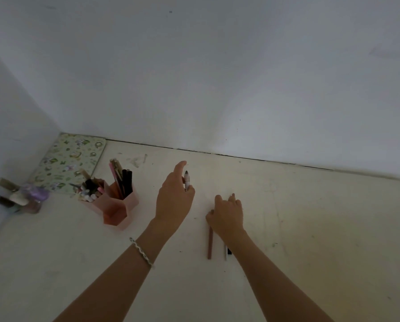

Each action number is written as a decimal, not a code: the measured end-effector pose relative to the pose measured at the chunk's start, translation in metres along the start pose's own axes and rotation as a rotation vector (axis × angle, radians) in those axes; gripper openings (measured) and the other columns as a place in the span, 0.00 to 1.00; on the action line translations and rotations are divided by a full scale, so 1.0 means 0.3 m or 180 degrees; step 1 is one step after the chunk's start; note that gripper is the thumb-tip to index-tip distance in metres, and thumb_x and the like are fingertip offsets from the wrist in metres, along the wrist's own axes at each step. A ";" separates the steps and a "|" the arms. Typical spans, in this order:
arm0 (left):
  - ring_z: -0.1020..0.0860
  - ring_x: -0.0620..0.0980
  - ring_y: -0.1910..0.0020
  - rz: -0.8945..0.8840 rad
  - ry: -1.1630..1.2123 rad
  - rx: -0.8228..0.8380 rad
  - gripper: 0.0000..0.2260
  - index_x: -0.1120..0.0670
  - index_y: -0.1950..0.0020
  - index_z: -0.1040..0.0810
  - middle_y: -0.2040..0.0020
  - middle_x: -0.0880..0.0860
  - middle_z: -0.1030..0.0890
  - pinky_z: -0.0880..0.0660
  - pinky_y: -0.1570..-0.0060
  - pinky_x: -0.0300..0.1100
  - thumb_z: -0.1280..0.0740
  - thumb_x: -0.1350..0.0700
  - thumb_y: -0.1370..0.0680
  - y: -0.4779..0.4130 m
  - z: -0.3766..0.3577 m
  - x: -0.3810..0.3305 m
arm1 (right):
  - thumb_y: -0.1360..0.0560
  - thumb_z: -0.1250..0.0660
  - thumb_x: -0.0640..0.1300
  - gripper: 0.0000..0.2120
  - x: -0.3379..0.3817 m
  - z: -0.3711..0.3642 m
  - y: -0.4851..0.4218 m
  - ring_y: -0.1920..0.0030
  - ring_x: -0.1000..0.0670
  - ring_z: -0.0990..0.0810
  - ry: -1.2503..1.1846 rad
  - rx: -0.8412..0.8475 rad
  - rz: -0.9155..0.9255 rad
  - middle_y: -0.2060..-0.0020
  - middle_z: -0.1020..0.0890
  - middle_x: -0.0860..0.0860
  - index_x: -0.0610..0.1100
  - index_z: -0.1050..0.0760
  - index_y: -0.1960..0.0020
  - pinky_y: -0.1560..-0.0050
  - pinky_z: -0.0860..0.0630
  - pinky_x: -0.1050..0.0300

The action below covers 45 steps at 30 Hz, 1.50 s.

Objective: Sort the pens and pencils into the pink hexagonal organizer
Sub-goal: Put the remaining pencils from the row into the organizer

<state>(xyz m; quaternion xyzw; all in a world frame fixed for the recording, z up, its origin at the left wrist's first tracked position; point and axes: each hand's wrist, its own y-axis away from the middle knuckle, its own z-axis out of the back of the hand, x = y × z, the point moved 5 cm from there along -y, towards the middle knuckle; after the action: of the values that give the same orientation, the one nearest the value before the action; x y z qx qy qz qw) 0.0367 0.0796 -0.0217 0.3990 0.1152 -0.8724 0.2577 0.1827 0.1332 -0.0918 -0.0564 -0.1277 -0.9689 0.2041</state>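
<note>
Mostly done, I'd judge: pink hexagonal plastic organizer (117, 205) at the cream table (310, 228) left is packed w/ pens & pencils, left hand (173, 201) pinches a white dark-capped pen (187, 181) near it, right hand (228, 216) grips a reddish-brown pencil (209, 244) beside a white-and-black pen (226, 252), so approx. three left.

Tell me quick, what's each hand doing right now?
Left hand: holds a pen.
Right hand: over a pink pencil and a white pen; grip cannot be told.
</note>
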 end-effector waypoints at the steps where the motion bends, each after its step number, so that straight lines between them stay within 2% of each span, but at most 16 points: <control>1: 0.21 0.48 0.58 0.0010 0.0015 0.0024 0.25 0.45 0.28 0.37 0.50 0.48 0.23 0.20 0.52 0.50 0.35 0.58 0.23 0.004 -0.006 -0.003 | 0.29 0.40 0.42 0.04 0.010 -0.007 0.008 0.49 0.43 0.26 -0.0061 0.0071 0.0098 0.64 0.24 0.48 0.44 0.33 0.55 0.37 0.31 0.48; 3: 0.20 0.47 0.58 -0.0027 0.0051 0.0011 0.25 0.45 0.28 0.37 0.50 0.48 0.23 0.20 0.53 0.50 0.35 0.58 0.23 0.009 -0.007 -0.018 | 0.29 0.41 0.40 0.01 0.029 -0.005 0.010 0.56 0.46 0.28 -0.0142 0.0089 0.0171 0.68 0.28 0.50 0.43 0.33 0.58 0.40 0.29 0.47; 4: 0.20 0.47 0.58 -0.0069 0.0080 -0.0043 0.25 0.45 0.28 0.37 0.50 0.48 0.23 0.20 0.54 0.50 0.35 0.58 0.23 0.009 0.005 -0.026 | 0.29 0.40 0.40 0.02 0.033 0.004 0.006 0.57 0.46 0.27 -0.0248 0.0042 0.0110 0.67 0.25 0.50 0.42 0.30 0.57 0.40 0.30 0.48; 7: 0.20 0.44 0.59 -0.0282 0.0141 -0.0501 0.24 0.45 0.30 0.37 0.51 0.49 0.22 0.18 0.58 0.47 0.34 0.59 0.23 -0.012 0.111 -0.042 | 0.29 0.37 0.42 0.08 0.034 0.061 -0.017 0.54 0.45 0.24 -0.1022 -0.0343 -0.0157 0.63 0.17 0.48 0.42 0.21 0.53 0.44 0.28 0.50; 9: 0.19 0.44 0.61 -0.0408 0.0185 -0.0898 0.22 0.45 0.32 0.36 0.51 0.49 0.22 0.18 0.61 0.46 0.35 0.59 0.22 -0.035 0.219 -0.038 | 0.28 0.35 0.42 0.07 0.039 0.117 -0.028 0.53 0.47 0.25 -0.1605 -0.0681 -0.0249 0.62 0.17 0.50 0.43 0.20 0.53 0.49 0.26 0.51; 13: 0.20 0.46 0.61 -0.0568 -0.0144 -0.1522 0.17 0.47 0.35 0.34 0.51 0.49 0.21 0.20 0.62 0.47 0.36 0.57 0.22 -0.046 0.415 0.016 | 0.25 0.34 0.40 0.07 0.102 0.218 -0.027 0.50 0.53 0.28 -0.2528 -0.1243 -0.0221 0.59 0.19 0.54 0.46 0.22 0.48 0.50 0.28 0.57; 15: 0.20 0.49 0.60 -0.0479 -0.0452 -0.1589 0.17 0.49 0.35 0.33 0.53 0.51 0.20 0.21 0.57 0.48 0.34 0.56 0.23 -0.045 0.463 0.060 | 0.26 0.33 0.39 0.07 0.151 0.264 -0.020 0.51 0.54 0.28 -0.2797 -0.1513 -0.0088 0.60 0.20 0.55 0.46 0.23 0.49 0.52 0.30 0.62; 17: 0.21 0.54 0.58 -0.0381 -0.0968 -0.1567 0.17 0.52 0.37 0.31 0.57 0.53 0.19 0.25 0.47 0.51 0.32 0.56 0.24 -0.045 0.482 0.107 | 0.26 0.33 0.37 0.06 0.204 0.299 -0.010 0.52 0.54 0.27 -0.2986 -0.1723 0.0101 0.61 0.21 0.55 0.46 0.23 0.51 0.53 0.32 0.65; 20: 0.22 0.57 0.47 -0.0282 -0.1928 -0.1417 0.11 0.54 0.43 0.24 0.55 0.54 0.18 0.35 0.36 0.54 0.31 0.55 0.24 -0.037 0.479 0.165 | 0.27 0.32 0.37 0.06 0.289 0.328 0.006 0.52 0.55 0.27 -0.3148 -0.1919 0.0325 0.61 0.22 0.59 0.46 0.22 0.52 0.52 0.30 0.67; 23: 0.26 0.57 0.37 -0.0355 -0.2314 -0.1468 0.08 0.56 0.50 0.18 0.45 0.56 0.19 0.39 0.33 0.55 0.32 0.53 0.23 -0.025 0.474 0.197 | 0.27 0.32 0.38 0.06 0.366 0.341 0.025 0.54 0.62 0.29 -0.3189 -0.2104 0.0524 0.60 0.24 0.64 0.46 0.22 0.51 0.51 0.31 0.70; 25: 0.27 0.58 0.37 -0.0331 -0.2187 -0.1666 0.10 0.56 0.47 0.18 0.43 0.56 0.20 0.38 0.34 0.54 0.34 0.51 0.22 -0.022 0.497 0.200 | 0.27 0.32 0.39 0.06 0.414 0.344 0.037 0.55 0.61 0.29 -0.3186 -0.2202 0.0677 0.59 0.22 0.61 0.46 0.21 0.51 0.51 0.31 0.70; 28: 0.26 0.58 0.39 -0.0354 -0.1912 -0.1814 0.12 0.56 0.43 0.20 0.44 0.56 0.20 0.35 0.36 0.55 0.34 0.55 0.24 -0.022 0.537 0.189 | 0.26 0.31 0.39 0.06 0.489 0.331 0.052 0.53 0.56 0.27 -0.3070 -0.2192 0.0927 0.58 0.19 0.55 0.44 0.21 0.50 0.52 0.29 0.67; 35: 0.26 0.58 0.38 -0.0311 -0.1362 -0.1799 0.17 0.57 0.38 0.24 0.42 0.56 0.20 0.34 0.36 0.53 0.34 0.61 0.26 -0.014 0.557 0.133 | 0.25 0.30 0.40 0.03 0.618 0.231 0.080 0.56 0.48 0.25 -0.1836 -0.1833 0.1739 0.59 0.16 0.50 0.42 0.18 0.54 0.53 0.27 0.50; 37: 0.26 0.57 0.38 -0.0351 -0.1233 -0.1822 0.17 0.57 0.38 0.24 0.43 0.55 0.20 0.33 0.37 0.52 0.34 0.61 0.27 -0.009 0.538 0.102 | 0.27 0.30 0.38 0.05 0.620 0.211 0.088 0.55 0.46 0.23 -0.1566 -0.1779 0.1920 0.56 0.16 0.48 0.42 0.17 0.53 0.53 0.26 0.51; 41: 0.25 0.52 0.50 -0.0692 -0.0947 -0.1802 0.11 0.56 0.46 0.25 0.51 0.51 0.21 0.31 0.48 0.44 0.34 0.63 0.28 0.011 0.418 -0.003 | 0.28 0.33 0.33 0.12 0.469 0.241 0.073 0.54 0.49 0.22 -0.1943 -0.2090 0.1392 0.54 0.18 0.48 0.41 0.20 0.46 0.49 0.27 0.58; 45: 0.24 0.46 0.59 -0.0403 -0.0680 -0.0556 0.08 0.52 0.47 0.26 0.54 0.47 0.23 0.25 0.58 0.40 0.34 0.60 0.25 0.034 0.109 -0.071 | 0.28 0.35 0.30 0.14 0.203 0.281 0.028 0.53 0.51 0.22 -0.2273 -0.2192 0.0537 0.54 0.18 0.49 0.42 0.21 0.45 0.47 0.24 0.54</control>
<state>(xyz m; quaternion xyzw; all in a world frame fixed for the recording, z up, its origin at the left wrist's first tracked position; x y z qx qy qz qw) 0.0330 0.0652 0.0159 0.2719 0.1876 -0.9110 0.2467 0.1355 0.1252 0.0009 -0.4587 0.1425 -0.8552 0.1948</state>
